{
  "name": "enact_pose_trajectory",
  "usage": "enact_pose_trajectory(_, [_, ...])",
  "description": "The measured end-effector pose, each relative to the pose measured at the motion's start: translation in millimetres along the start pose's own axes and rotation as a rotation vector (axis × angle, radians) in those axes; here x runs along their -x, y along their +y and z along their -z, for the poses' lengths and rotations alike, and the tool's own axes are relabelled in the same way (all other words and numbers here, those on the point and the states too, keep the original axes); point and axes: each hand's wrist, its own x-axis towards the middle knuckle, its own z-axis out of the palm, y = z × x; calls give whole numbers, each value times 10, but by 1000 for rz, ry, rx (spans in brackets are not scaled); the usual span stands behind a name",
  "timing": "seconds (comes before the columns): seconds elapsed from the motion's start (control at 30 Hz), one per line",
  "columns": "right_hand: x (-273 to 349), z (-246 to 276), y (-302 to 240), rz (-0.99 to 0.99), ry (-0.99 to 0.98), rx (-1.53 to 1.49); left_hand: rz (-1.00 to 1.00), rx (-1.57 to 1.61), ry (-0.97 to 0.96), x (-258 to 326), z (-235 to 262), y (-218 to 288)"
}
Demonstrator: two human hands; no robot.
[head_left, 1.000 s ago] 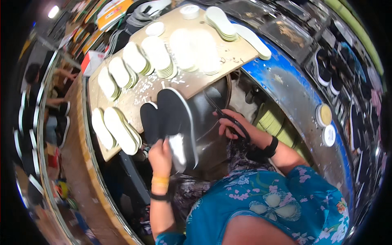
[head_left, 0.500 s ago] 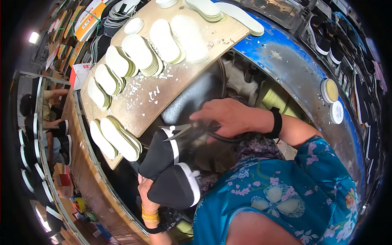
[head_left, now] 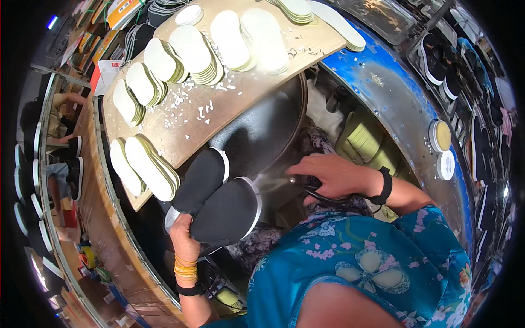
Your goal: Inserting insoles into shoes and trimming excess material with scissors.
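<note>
My left hand [head_left: 184, 236] holds a pair of black slip-on shoes [head_left: 219, 197] with white soles, side by side, low at the left of my lap. Gold bangles and a black band ring that wrist. My right hand [head_left: 334, 175] grips black-handled scissors [head_left: 309, 186], their blades pointing left toward the shoes, just right of the white sole edge. A black wristband sits on my right wrist. My blue flowered shirt fills the lower right.
A wooden board [head_left: 208, 112] carries several stacks of white insoles [head_left: 191, 52], with white scraps scattered on it. A dark round basin [head_left: 268, 128] lies under the board. Two round tins [head_left: 440, 136] rest on the blue metal surface at right. Another person sits at far left.
My left hand has swung the shoes from upright near the board down and then level toward my lap. My right hand with the scissors has shifted to the right of them.
</note>
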Motion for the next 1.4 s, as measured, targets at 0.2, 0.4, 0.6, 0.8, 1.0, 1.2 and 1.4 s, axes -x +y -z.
enact_pose_trajectory(0.2, [2, -71, 31, -116, -47, -16, 13, -84, 46, 40, -22, -20])
enact_pose_trajectory(0.4, [-56, -176, -82, -225, -130, -14, 633, 1469, 97, 397, -234, -447])
enact_pose_trajectory(0.6, [-280, -313, -398, -45, -12, 86, 550, 1616, -47, 235, -507, -308])
enact_pose_trajectory(0.8, [-383, -230, -536, -29, -49, 183, 513, 1639, -53, 429, -648, -181])
enact_pose_trajectory(1.0, [-385, -246, -724, 39, -57, 188, 514, 1663, -29, 332, -671, -167])
enact_pose_trajectory(1.2, [-449, -229, -718, 104, -27, 236, 443, 1633, 13, 377, -748, -28])
enact_pose_trajectory(1.4, [-474, -417, -564, 74, -158, 137, 327, 1593, 171, -20, -800, 106])
